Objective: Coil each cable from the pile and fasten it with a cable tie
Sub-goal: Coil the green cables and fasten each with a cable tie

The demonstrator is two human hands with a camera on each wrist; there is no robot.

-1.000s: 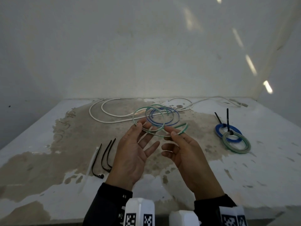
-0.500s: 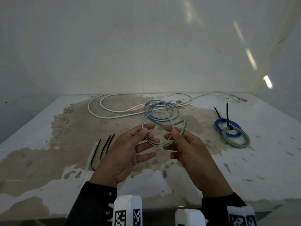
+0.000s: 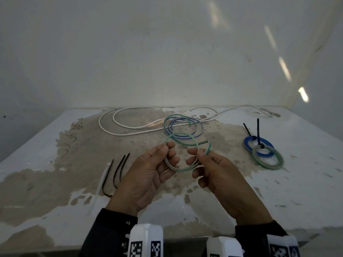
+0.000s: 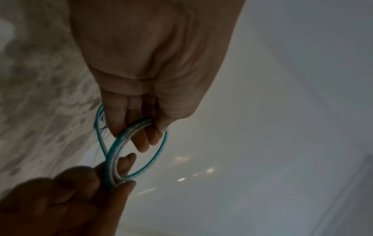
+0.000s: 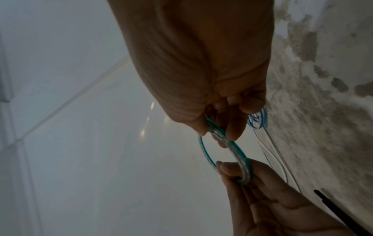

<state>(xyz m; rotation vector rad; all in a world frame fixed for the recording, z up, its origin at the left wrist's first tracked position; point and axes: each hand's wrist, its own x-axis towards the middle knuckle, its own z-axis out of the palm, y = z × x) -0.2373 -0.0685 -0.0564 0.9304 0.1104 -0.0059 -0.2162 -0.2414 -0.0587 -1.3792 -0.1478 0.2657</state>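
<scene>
A green-striped clear cable [image 3: 182,168] is wound into a small coil held above the table. My left hand [image 3: 165,148] pinches its left side between thumb and fingers, and my right hand [image 3: 201,153] pinches its right side. The left wrist view shows the coil [image 4: 119,143] between both hands, and so does the right wrist view, coil [image 5: 238,153]. Its free tail runs back to a loose blue-striped cable [image 3: 185,127] lying on the table behind. Loose black cable ties [image 3: 118,167] lie to the left of my left hand.
A long white cable [image 3: 133,127] loops across the back of the stained white table [image 3: 55,182]. At the right lie two tied coils, one blue [image 3: 249,143] and one green [image 3: 269,160]. White walls close the back and right.
The green cable's wide loops have been drawn in to a tighter coil, and both hands have moved nearer to me with it.
</scene>
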